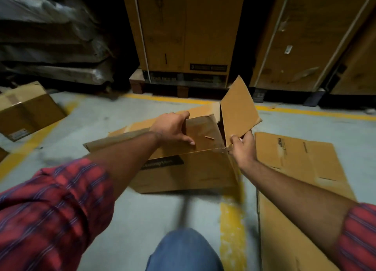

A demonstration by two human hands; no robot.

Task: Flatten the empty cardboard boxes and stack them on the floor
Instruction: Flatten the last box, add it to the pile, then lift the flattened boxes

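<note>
Knee low; left hand grips box inner flap, right hand pinches raised flap; uneven pulling could tear the corner.

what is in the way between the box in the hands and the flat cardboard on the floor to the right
Nothing visible. The left hand and right hand both grip flaps of the box, and the flattened cardboard lies on the floor just to its right, with nothing on top of it.
</note>
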